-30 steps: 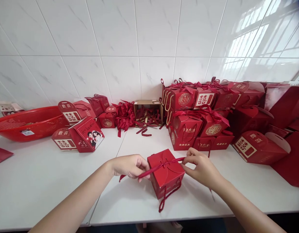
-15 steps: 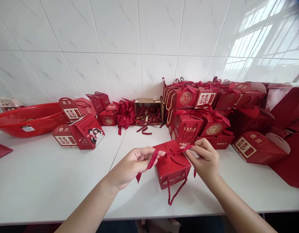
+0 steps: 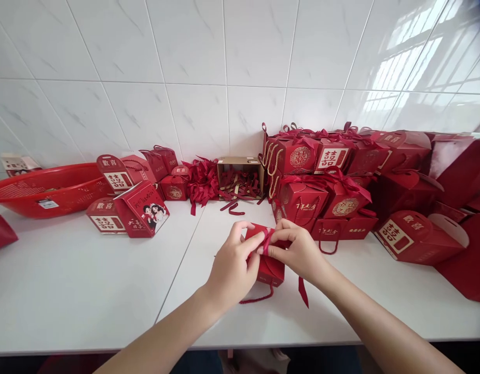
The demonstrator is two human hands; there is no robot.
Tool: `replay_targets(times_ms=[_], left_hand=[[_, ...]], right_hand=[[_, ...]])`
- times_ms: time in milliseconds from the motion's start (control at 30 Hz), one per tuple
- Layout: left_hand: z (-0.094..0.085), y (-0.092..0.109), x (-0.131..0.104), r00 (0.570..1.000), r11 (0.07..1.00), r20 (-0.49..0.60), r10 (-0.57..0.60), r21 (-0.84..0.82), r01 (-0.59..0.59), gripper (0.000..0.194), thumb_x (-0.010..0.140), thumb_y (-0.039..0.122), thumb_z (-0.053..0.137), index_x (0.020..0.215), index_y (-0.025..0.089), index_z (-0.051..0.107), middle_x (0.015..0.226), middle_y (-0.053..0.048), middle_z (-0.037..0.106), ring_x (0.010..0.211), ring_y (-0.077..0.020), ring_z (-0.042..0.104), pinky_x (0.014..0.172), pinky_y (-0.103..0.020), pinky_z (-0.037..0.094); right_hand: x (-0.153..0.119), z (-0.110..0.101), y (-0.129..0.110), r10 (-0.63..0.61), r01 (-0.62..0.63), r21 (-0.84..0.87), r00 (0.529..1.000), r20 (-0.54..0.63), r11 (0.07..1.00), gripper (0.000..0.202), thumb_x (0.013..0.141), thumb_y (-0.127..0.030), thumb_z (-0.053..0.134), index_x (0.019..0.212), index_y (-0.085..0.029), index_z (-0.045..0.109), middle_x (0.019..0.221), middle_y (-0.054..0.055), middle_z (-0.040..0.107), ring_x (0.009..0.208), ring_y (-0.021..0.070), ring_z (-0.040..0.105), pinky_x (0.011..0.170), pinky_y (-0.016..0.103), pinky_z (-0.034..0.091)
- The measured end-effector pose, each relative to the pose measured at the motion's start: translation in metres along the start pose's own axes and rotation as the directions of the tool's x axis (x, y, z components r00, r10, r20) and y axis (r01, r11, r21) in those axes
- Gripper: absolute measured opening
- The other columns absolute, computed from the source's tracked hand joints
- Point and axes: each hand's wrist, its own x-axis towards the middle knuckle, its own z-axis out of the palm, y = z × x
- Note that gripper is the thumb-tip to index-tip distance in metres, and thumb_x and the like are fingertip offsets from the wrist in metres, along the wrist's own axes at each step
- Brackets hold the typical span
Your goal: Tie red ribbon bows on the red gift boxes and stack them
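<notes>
A red gift box (image 3: 271, 269) with a rope handle stands on the white table, partly covered by my hands. Over its lid, a red ribbon (image 3: 266, 242) is pinched between the fingers of both hands. My left hand (image 3: 235, 262) closes on the ribbon from the left, its fingertips at the lid's middle. From the right, my right hand (image 3: 296, 248) grips the ribbon too, thumb and finger meeting the left fingertips. One ribbon tail (image 3: 303, 293) hangs to the right of the box. The exact form of the knot is hidden by my fingers.
Stacked red gift boxes (image 3: 305, 205) line the right side against the tiled wall. At the back middle sit a cardboard box (image 3: 240, 162) of strips and a heap of red ribbons (image 3: 203, 182). A red plastic basket (image 3: 68, 200) and more gift boxes (image 3: 142, 210) stand left.
My hands have come together over the lid, where before they held the ribbon ends apart. The box has shifted slightly left and turned, its handle swinging left.
</notes>
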Motion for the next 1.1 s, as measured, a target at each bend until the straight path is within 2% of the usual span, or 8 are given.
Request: replay_targets(times_ms=[167,267,333,400,567,800,967,1100], left_hand=[[-0.001,-0.013,-0.007,0.993,0.992,-0.001,0.12,-0.034,-0.12,0.037,0.089,0.013,0.037,0.117,0.023,0.06,0.116,-0.011,0.044,0.067,-0.0112,0.048,0.063,-0.03,0.048],[-0.013,-0.016,-0.002,0.969,0.978,0.172,0.178,-0.136,-0.156,0.035,0.09,0.015,0.037,0.113,0.024,0.063,0.111,-0.009,0.047,0.067,-0.0104,0.048,0.064,-0.027,0.046],[-0.022,-0.016,0.005,0.932,0.974,0.325,0.162,-0.203,-0.098,0.031,0.09,0.018,0.04,0.106,0.023,0.066,0.105,-0.007,0.049,0.07,-0.011,0.05,0.063,-0.025,0.045],[-0.029,-0.015,0.014,0.899,0.968,0.419,0.127,-0.25,-0.02,0.025,0.088,0.02,0.046,0.101,0.023,0.067,0.101,-0.006,0.051,0.07,-0.0111,0.05,0.061,-0.023,0.044],[-0.029,-0.016,0.027,0.86,0.932,0.505,0.08,-0.343,0.115,0.017,0.08,0.024,0.057,0.094,0.021,0.065,0.096,-0.002,0.05,0.062,-0.0082,0.043,0.058,-0.024,0.042],[-0.027,-0.015,0.023,0.857,0.903,0.516,0.005,-0.37,0.217,0.013,0.076,0.025,0.059,0.088,0.02,0.061,0.09,0.0,0.048,0.063,-0.0089,0.043,0.059,-0.024,0.041],[-0.03,-0.003,0.022,0.876,0.962,0.48,0.033,-0.254,0.103,0.006,0.076,0.022,0.059,0.082,0.021,0.06,0.088,-0.001,0.05,0.066,-0.0114,0.048,0.057,-0.024,0.042],[-0.03,-0.01,0.022,0.926,0.991,0.376,-0.02,-0.118,0.069,0.011,0.078,0.028,0.059,0.072,0.02,0.056,0.085,0.0,0.049,0.064,-0.0117,0.047,0.059,-0.025,0.041]], right_hand=[[0.004,-0.003,-0.007,0.063,-0.063,-0.011,0.993,0.098,0.998,0.007,0.07,-0.02,0.063,0.063,-0.02,0.064,0.076,0.0,0.049,0.067,0.0124,0.049,0.063,0.026,0.041],[0.007,-0.006,-0.005,0.092,-0.09,-0.02,0.978,0.19,0.996,0.007,0.066,-0.018,0.062,0.06,-0.018,0.058,0.076,-0.001,0.048,0.067,0.0119,0.048,0.062,0.026,0.04],[0.009,-0.006,-0.003,0.113,-0.102,-0.056,0.967,0.229,0.993,0.011,0.064,-0.02,0.063,0.058,-0.018,0.053,0.076,-0.001,0.047,0.065,0.011,0.046,0.059,0.025,0.038],[0.01,-0.005,-0.001,0.118,-0.098,-0.095,0.963,0.244,0.991,0.015,0.064,-0.02,0.062,0.058,-0.018,0.049,0.076,-0.002,0.045,0.062,0.01,0.044,0.057,0.025,0.037],[0.007,-0.003,-0.005,0.054,0.0,-0.178,0.953,0.298,0.984,0.013,0.067,-0.017,0.056,0.059,-0.018,0.045,0.078,-0.001,0.043,0.066,0.011,0.046,0.061,0.025,0.038],[0.007,-0.009,-0.013,0.06,0.049,-0.268,0.921,0.386,0.962,0.012,0.07,-0.02,0.056,0.064,-0.018,0.046,0.08,0.001,0.043,0.07,0.0131,0.049,0.063,0.027,0.04],[0.009,-0.012,-0.014,0.025,0.12,-0.274,0.881,0.473,0.954,0.005,0.072,-0.019,0.055,0.073,-0.019,0.05,0.083,0.0,0.043,0.067,0.0118,0.047,0.061,0.026,0.039],[0.009,-0.021,-0.009,0.018,0.132,-0.302,0.893,0.449,0.944,0.007,0.072,-0.016,0.051,0.069,-0.019,0.046,0.081,0.0,0.046,0.068,0.0122,0.046,0.064,0.026,0.039]])
